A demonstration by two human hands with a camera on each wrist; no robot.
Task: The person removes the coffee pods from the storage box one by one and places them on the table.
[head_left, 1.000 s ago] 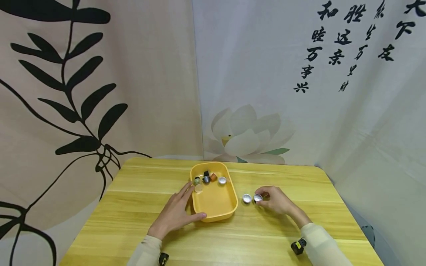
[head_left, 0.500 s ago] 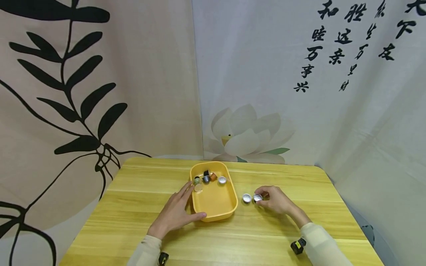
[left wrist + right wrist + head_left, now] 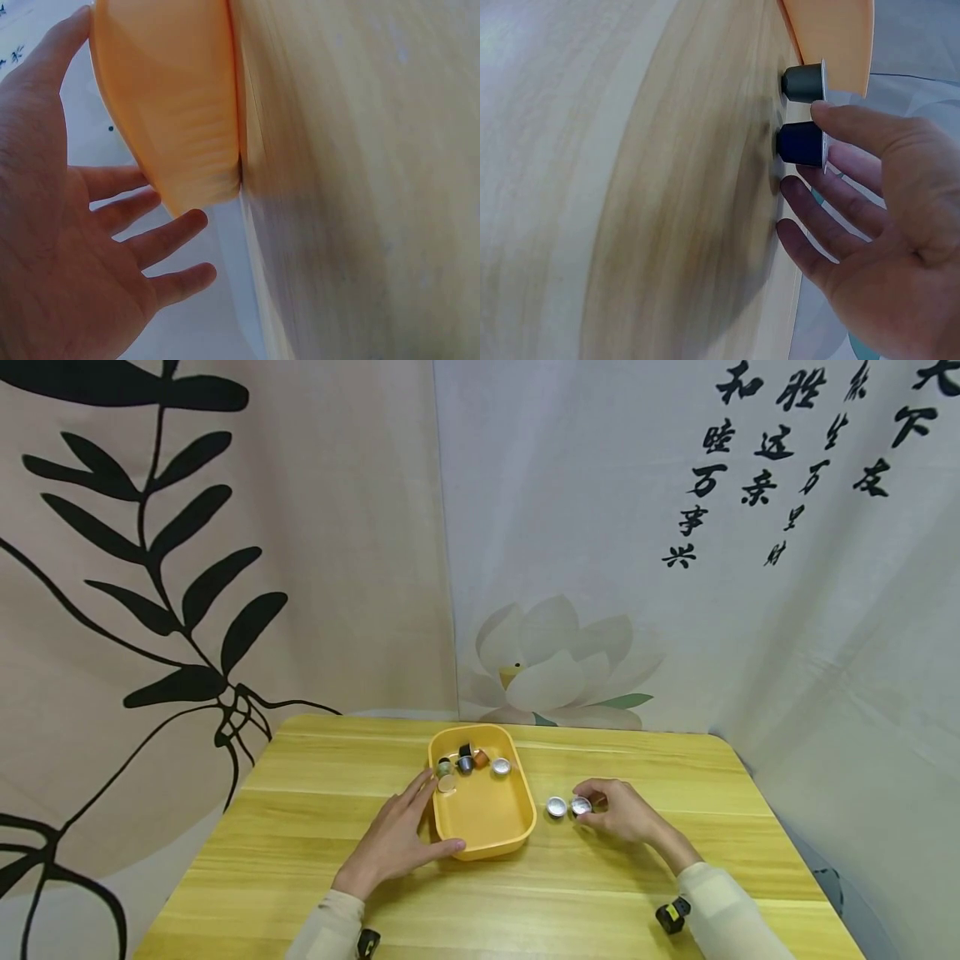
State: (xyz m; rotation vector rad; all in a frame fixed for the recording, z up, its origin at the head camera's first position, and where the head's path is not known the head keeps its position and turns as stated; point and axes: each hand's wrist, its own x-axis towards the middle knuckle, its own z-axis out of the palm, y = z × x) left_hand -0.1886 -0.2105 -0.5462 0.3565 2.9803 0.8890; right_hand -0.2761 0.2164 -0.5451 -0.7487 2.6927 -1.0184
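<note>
My right hand [image 3: 628,814] pinches the foil rim of a dark blue coffee capsule [image 3: 801,144] between thumb and fingers. This capsule stands foil side up on the table. Just left of it is a second, dark grey-green coffee capsule [image 3: 804,83], its silver lid [image 3: 557,807] facing up. At the left side of a yellow tray [image 3: 491,822], my left hand [image 3: 397,842] is spread wide. Its thumb and some of its fingers touch the tray's rim, while the lower two fingers are free in the left wrist view.
Several coffee capsules lie in the far half of the tray: a silver-lidded one [image 3: 501,767], an orange one [image 3: 481,759], a dark blue-grey one [image 3: 466,764] and green ones [image 3: 445,767] among them. A wooden table [image 3: 600,893] carries everything, with fabric hangings [image 3: 360,568] behind its far edge.
</note>
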